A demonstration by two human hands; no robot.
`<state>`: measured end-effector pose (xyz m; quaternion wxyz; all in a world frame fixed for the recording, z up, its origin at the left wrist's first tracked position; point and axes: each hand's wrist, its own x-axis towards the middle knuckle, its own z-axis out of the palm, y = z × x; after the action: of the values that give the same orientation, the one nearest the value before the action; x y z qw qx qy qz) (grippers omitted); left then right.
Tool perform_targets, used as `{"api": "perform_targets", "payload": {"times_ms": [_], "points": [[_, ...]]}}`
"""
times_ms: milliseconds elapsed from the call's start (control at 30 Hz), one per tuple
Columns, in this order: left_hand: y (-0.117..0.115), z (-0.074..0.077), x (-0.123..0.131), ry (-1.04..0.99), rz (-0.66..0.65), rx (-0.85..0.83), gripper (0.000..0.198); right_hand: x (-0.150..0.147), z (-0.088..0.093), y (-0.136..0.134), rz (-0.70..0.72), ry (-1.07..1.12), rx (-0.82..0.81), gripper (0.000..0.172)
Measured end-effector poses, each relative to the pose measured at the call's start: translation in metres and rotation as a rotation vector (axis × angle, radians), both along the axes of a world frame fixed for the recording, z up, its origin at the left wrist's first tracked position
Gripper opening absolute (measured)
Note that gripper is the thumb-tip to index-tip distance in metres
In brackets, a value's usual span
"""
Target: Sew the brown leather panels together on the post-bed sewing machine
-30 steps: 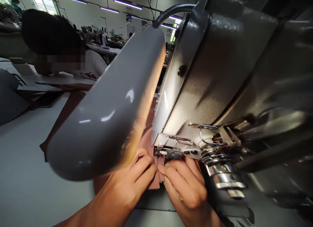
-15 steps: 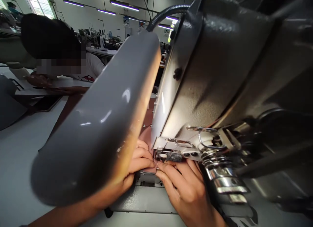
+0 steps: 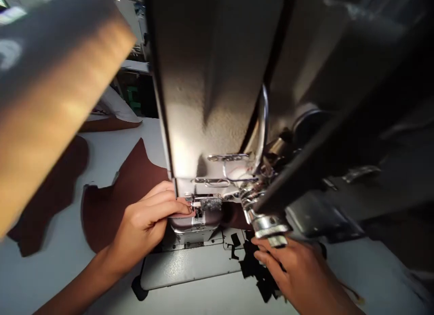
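Observation:
My left hand [image 3: 145, 220] presses a small pink leather piece [image 3: 192, 212] onto the sewing machine's narrow bed [image 3: 193, 226], its fingertips close beside the needle area. The sewing machine head [image 3: 200, 102] rises above it. To the right, my right hand [image 3: 294, 265] is away from the needle, its thumb and index finger a little apart at the edge of a heap of small black pieces [image 3: 252, 265]. I see nothing between those fingers. The thread tension dial [image 3: 271, 226] partly covers this hand.
Brown leather pieces [image 3: 125, 193] lie on the white table [image 3: 111, 301] to the left. A large lamp shade [image 3: 61, 88] slants across the upper left. Behind it, part of a person's sleeve [image 3: 118, 102] and forearm shows. A green stool [image 3: 133, 97] stands farther back.
My right hand has left the needle area and moved right to the black pieces. My left hand stays on the pink leather. The view has turned right and down, uncovering the brown leather.

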<state>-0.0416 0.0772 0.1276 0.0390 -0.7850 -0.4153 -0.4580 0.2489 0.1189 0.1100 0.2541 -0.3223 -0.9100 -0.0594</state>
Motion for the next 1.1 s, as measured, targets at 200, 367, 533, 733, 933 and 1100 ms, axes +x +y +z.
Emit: {"api": "perform_targets", "payload": {"times_ms": [200, 367, 533, 733, 933, 1100], "points": [[0.003, -0.004, -0.002, 0.037, 0.062, -0.005, 0.033, 0.014, -0.052, -0.008, -0.079, -0.179, -0.352, 0.024], [0.005, 0.0, -0.002, 0.089, 0.09, 0.024, 0.033, -0.01, -0.09, 0.009, -0.125, -0.209, -0.372, 0.037], [0.002, 0.002, 0.0, 0.081, 0.077, 0.001, 0.036, -0.027, -0.104, 0.024, -0.112, -0.204, -0.394, 0.025], [0.0, 0.001, 0.004, -0.018, 0.083, -0.025, 0.042, -0.028, -0.069, 0.012, 0.023, 0.064, -0.45, 0.013], [0.002, 0.004, 0.006, -0.164, 0.087, -0.182, 0.037, -0.058, -0.01, 0.001, 0.338, 0.508, -0.363, 0.015], [0.0, 0.008, 0.001, -0.151, 0.07, -0.363, 0.036, -0.094, -0.001, 0.001, 0.415, 0.691, -0.13, 0.018]]}}
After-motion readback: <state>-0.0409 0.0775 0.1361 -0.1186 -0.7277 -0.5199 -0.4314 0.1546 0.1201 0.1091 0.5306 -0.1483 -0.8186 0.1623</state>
